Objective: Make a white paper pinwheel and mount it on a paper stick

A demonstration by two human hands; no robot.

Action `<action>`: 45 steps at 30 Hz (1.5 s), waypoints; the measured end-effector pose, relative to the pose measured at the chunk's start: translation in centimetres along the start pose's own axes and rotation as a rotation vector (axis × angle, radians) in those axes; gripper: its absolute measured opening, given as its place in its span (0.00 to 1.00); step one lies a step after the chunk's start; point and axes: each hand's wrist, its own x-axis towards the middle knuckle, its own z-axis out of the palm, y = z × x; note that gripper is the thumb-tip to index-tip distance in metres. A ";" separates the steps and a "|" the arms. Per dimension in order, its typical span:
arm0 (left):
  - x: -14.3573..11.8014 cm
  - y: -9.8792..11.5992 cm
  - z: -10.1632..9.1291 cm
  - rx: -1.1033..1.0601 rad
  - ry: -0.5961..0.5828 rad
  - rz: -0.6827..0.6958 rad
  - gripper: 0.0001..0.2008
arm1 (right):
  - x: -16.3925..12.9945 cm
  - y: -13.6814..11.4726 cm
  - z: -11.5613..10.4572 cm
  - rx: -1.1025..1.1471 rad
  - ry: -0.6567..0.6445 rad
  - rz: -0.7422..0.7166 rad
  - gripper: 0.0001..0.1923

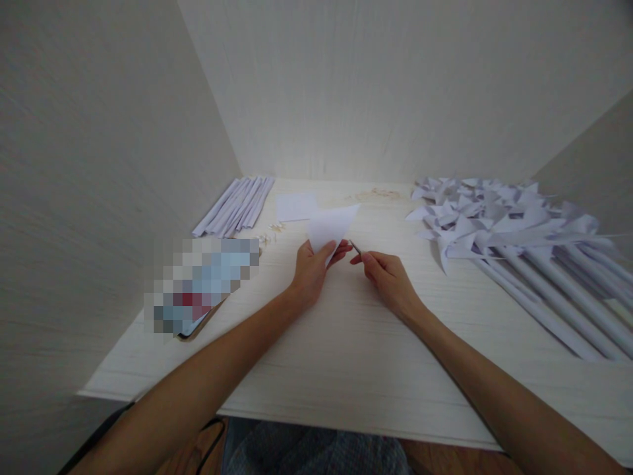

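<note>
Two hands work: left hand (311,270) grip pinches a white folded paper triangle (330,226); right hand (388,277) grip holds small scissors (355,247).

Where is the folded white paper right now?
In the head view, the folded white paper is near the middle of the table, pinched in the left hand, just left of the right hand with its thin pin-like tool.

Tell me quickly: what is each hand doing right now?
Left hand: closed on a folded white paper.
Right hand: pinching a thin dark tool; what it is cannot be told.
</note>
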 end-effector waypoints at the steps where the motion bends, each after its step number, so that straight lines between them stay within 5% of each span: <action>1: 0.0 0.0 0.0 0.004 0.004 -0.006 0.04 | 0.0 0.0 0.0 0.013 0.004 0.003 0.22; 6: 0.3 0.0 -0.2 0.042 -0.009 0.000 0.04 | 0.1 0.1 0.0 0.083 0.016 0.015 0.20; 15: -0.2 -0.3 -0.1 0.140 -0.169 -0.017 0.07 | 0.0 -0.3 0.5 0.571 0.131 0.141 0.12; 30: -0.3 -0.1 0.1 0.126 -0.210 -0.107 0.07 | 0.0 -0.1 0.3 0.240 0.168 -0.049 0.07; 45: -0.2 -0.1 0.0 0.097 -0.230 -0.118 0.07 | 0.0 0.1 0.2 0.219 0.160 -0.075 0.08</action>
